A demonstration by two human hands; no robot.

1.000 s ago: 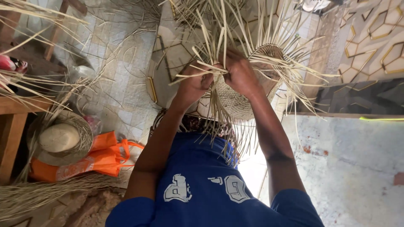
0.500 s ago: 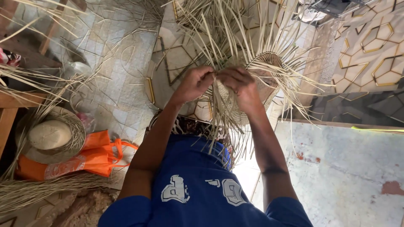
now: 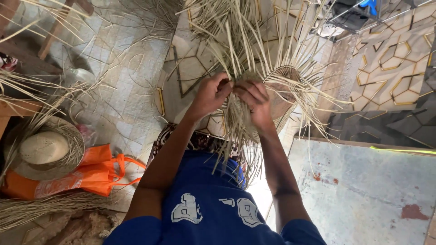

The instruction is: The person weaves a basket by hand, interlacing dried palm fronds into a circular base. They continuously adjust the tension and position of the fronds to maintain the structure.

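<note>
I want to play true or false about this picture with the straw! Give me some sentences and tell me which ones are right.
1. Both hands, the left hand and the right hand, grip the straw weaving. True.
2. The bag on the floor is green. False: it is orange.
3. A straw hat lies beside the bag. True.
4. The shirt is red. False: it is blue.

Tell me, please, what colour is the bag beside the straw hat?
Orange bag, clearest in the head view.
</note>
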